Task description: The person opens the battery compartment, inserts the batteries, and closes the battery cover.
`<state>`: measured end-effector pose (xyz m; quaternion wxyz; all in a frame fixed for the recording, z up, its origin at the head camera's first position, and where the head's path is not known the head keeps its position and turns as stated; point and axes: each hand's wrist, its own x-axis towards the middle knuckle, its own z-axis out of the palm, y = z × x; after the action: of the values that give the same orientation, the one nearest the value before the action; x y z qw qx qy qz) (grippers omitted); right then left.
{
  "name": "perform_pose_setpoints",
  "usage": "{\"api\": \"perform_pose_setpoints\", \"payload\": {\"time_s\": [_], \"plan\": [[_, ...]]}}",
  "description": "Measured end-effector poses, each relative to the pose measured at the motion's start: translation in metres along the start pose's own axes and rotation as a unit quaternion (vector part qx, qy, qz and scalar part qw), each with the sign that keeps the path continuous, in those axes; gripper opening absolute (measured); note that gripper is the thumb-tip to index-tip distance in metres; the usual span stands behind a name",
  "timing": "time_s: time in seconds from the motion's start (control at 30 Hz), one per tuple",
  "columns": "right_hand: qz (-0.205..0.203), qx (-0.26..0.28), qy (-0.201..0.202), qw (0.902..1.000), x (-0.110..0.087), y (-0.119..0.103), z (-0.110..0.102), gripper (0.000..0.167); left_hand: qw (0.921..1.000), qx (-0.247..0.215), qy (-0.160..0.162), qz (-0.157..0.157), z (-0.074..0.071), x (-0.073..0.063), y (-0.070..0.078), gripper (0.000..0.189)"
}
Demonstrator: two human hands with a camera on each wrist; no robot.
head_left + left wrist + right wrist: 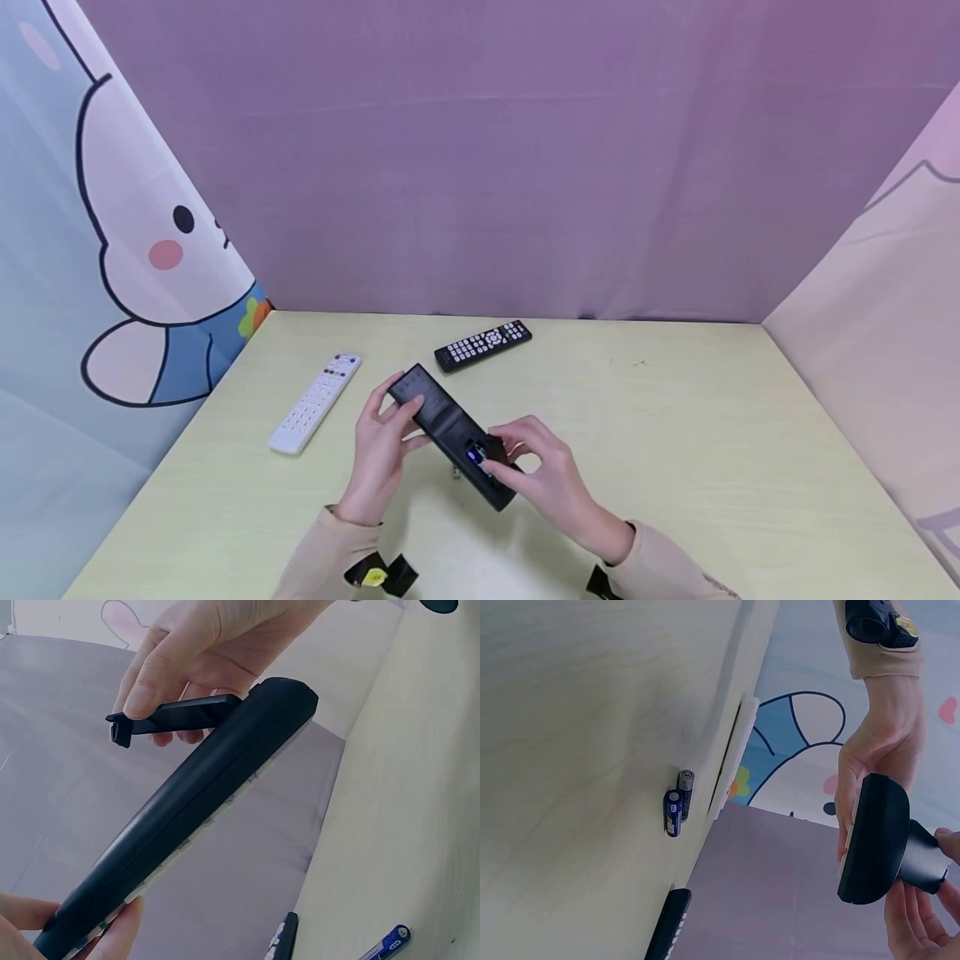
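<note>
My left hand (377,458) grips a black remote control (441,415) near one end, its back turned up and tilted above the table. With thumb and fingers, my right hand (551,479) pinches the battery cover (184,715), which is raised at an angle from the remote's back near the other end. Something blue, looking like a battery (476,454), shows in the opened compartment. Below the remote, two blue-and-silver batteries (673,814) lie side by side on the table; the remote mostly hides them in the head view.
A white remote (315,404) lies on the table (675,433) to the left, buttons up. Another black remote (483,346) lies farther back. A purple cloth (480,167) hangs behind the table, and printed cloths stand at both sides.
</note>
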<state>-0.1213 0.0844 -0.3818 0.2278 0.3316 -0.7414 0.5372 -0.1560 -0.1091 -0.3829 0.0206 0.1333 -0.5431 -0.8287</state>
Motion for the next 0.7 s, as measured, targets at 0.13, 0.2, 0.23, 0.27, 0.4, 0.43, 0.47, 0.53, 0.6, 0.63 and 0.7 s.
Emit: {"api": "perform_pose_setpoints", "payload": {"time_s": [0.13,0.2,0.23,0.27,0.4,0.43,0.47,0.53,0.6,0.63,0.7], "plan": [[-0.032,-0.015,-0.01,0.9993,0.002,-0.003,0.0,0.036,1.0,0.002,0.002,0.0,0.0,0.001,0.0,0.048],[-0.04,-0.022,-0.015,0.9988,-0.001,0.004,0.003,0.037,1.0,0.003,0.003,0.001,0.001,0.001,0.0,0.048],[-0.038,-0.026,-0.018,0.9988,-0.002,0.008,0.004,0.037,1.0,0.004,0.002,0.002,0.001,0.001,0.0,0.048],[-0.04,-0.031,-0.02,0.9986,-0.004,0.013,0.005,0.038,1.0,0.004,0.002,0.003,0.001,0.001,0.0,0.049],[-0.048,-0.046,-0.027,0.9974,-0.009,0.027,0.009,0.039,0.9999,0.004,-0.002,0.011,0.002,0.0,0.0,0.049],[-0.051,-0.05,-0.028,0.9971,-0.01,0.029,0.009,0.039,0.9999,0.005,-0.004,0.014,0.002,0.0,0.001,0.049],[-0.055,-0.055,-0.03,0.9965,-0.01,0.029,0.01,0.039,0.9998,0.005,-0.005,0.017,0.003,0.0,0.0,0.049],[-0.053,-0.062,-0.036,0.996,-0.01,0.029,0.009,0.039,0.9996,0.006,-0.009,0.025,0.003,0.0,0.0,0.049],[-0.052,-0.068,-0.044,0.9953,-0.01,0.029,0.009,0.04,0.9994,0.007,-0.012,0.033,0.003,-0.001,0.0,0.05],[-0.051,-0.07,-0.049,0.9951,-0.01,0.029,0.009,0.04,0.9993,0.007,-0.012,0.035,0.003,-0.001,0.0,0.05],[-0.046,-0.074,-0.057,0.9946,-0.01,0.029,0.009,0.04,0.9992,0.009,-0.011,0.038,0.004,-0.002,0.0,0.049]]}}
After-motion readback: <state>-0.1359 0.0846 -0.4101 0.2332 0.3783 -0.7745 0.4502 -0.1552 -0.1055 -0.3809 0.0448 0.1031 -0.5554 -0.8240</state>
